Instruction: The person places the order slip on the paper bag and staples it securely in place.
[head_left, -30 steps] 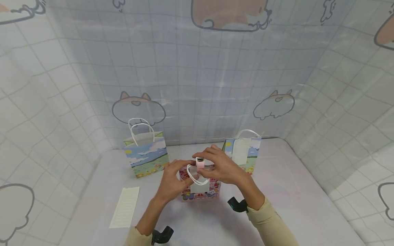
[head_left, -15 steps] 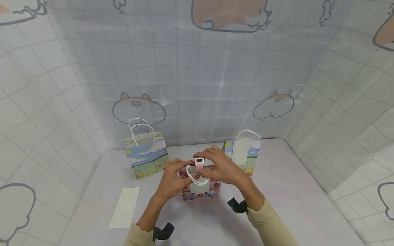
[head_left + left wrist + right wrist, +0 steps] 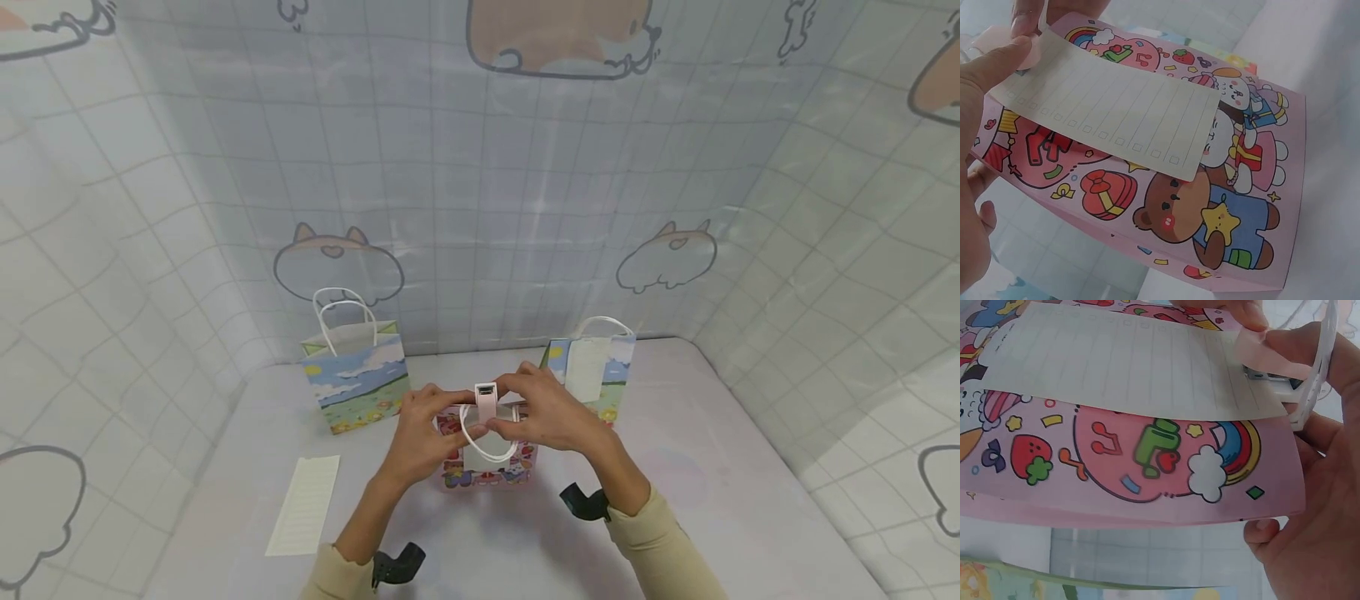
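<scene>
A small pink-and-white stapler [image 3: 487, 403] sits at the top edge of a pink cartoon-printed paper bag [image 3: 1285, 219], over the end of a lined checklist sheet [image 3: 1122, 106]. The sheet lies against the bag's front. My left hand [image 3: 420, 442] pinches the stapler from the left, its thumb on the pink part. From the other side my right hand [image 3: 555, 414] pinches it too, with its thumb [image 3: 1294, 344] on the pink part. The bag's white handle [image 3: 491, 457] loops down in front of the sheet. The fingers behind the bag are partly hidden.
A landscape-printed paper bag [image 3: 356, 379] stands at the back left. Another such bag [image 3: 618, 371], with a lined sheet [image 3: 587, 371] on its front, stands at the back right. A loose lined sheet [image 3: 303, 506] lies on the table [image 3: 675, 500] at the left.
My right index finger has drawn back from over the stapler's top to its right side. The white handle has shifted a little right and down. My left hand is almost unmoved.
</scene>
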Action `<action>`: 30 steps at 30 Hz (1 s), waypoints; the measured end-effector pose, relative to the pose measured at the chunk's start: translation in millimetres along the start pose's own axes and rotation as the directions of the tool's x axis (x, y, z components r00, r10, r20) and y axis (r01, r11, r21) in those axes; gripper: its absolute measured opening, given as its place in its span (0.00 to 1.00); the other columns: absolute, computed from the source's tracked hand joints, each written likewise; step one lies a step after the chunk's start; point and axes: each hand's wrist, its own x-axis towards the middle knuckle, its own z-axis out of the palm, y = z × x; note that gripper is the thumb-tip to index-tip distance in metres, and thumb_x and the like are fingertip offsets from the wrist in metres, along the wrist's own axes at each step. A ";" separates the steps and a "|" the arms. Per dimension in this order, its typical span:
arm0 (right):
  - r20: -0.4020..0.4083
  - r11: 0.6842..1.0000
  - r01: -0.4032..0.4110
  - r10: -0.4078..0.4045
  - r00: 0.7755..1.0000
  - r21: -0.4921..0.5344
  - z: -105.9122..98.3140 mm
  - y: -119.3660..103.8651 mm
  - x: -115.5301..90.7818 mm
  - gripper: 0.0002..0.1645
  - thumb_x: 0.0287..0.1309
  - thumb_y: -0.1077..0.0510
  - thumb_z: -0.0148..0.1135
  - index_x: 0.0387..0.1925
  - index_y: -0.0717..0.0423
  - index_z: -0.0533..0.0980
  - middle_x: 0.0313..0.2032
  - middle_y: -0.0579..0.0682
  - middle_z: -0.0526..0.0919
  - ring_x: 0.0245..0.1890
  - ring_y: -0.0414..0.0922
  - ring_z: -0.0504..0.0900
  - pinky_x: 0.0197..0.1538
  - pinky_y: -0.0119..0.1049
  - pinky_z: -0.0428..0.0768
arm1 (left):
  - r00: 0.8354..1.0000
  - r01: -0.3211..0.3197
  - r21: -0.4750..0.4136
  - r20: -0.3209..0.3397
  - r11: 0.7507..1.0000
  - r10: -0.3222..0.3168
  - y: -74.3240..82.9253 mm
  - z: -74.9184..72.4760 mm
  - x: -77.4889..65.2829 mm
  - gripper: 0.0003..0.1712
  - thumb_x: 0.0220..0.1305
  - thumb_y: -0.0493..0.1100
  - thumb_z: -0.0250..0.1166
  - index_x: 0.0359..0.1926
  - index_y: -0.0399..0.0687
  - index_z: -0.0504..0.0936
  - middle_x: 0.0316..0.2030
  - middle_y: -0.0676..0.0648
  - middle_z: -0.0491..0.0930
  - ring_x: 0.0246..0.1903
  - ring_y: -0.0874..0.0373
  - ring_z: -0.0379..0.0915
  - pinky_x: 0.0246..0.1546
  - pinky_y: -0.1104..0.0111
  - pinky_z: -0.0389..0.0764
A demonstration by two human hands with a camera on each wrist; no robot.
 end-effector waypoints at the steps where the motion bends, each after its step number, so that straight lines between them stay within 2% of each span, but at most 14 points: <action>1: -0.004 1.000 -0.001 0.001 1.000 -0.001 0.4 0.1 -0.4 0.23 0.58 0.40 0.69 0.51 0.44 0.82 0.41 0.35 0.81 0.42 0.37 0.70 0.49 0.45 0.70 | 1.000 0.005 -0.004 0.001 1.000 -0.005 0.0 0.0 0.1 0.26 0.51 0.54 0.80 0.52 0.57 0.87 0.38 0.61 0.84 0.40 0.61 0.69 0.50 0.54 0.57; 4: -0.024 1.000 0.000 0.000 1.000 -0.009 2.7 0.5 -1.5 0.22 0.57 0.40 0.70 0.50 0.44 0.82 0.39 0.34 0.80 0.40 0.36 0.68 0.46 0.41 0.70 | 1.000 0.012 -0.014 0.002 1.000 -0.012 0.5 0.0 0.2 0.26 0.50 0.54 0.80 0.52 0.58 0.87 0.37 0.62 0.83 0.39 0.64 0.67 0.49 0.54 0.57; 8: -0.064 1.000 -0.001 0.000 0.998 -0.021 6.8 1.9 -2.6 0.21 0.56 0.40 0.70 0.48 0.43 0.83 0.38 0.33 0.80 0.38 0.35 0.65 0.42 0.38 0.69 | 1.000 -0.011 -0.017 -0.001 1.000 0.011 0.9 -0.1 0.6 0.27 0.50 0.53 0.80 0.52 0.58 0.87 0.39 0.61 0.85 0.39 0.63 0.67 0.49 0.54 0.57; 16: -0.109 0.999 0.021 -0.024 0.994 -0.024 12.4 3.8 -4.3 0.22 0.57 0.39 0.70 0.50 0.42 0.83 0.38 0.33 0.80 0.36 0.36 0.63 0.38 0.37 0.69 | 0.999 -0.036 0.017 -0.015 0.999 0.036 3.0 1.0 0.9 0.26 0.51 0.54 0.79 0.52 0.58 0.86 0.43 0.60 0.86 0.39 0.63 0.67 0.49 0.54 0.57; 30: -0.133 0.999 0.038 -0.042 0.990 -0.033 14.9 3.0 -6.1 0.20 0.57 0.40 0.70 0.49 0.42 0.84 0.37 0.33 0.80 0.36 0.36 0.63 0.38 0.36 0.68 | 0.999 -0.028 0.054 -0.039 0.998 0.030 2.7 3.4 1.0 0.25 0.51 0.57 0.79 0.51 0.59 0.86 0.42 0.61 0.87 0.35 0.64 0.60 0.47 0.56 0.55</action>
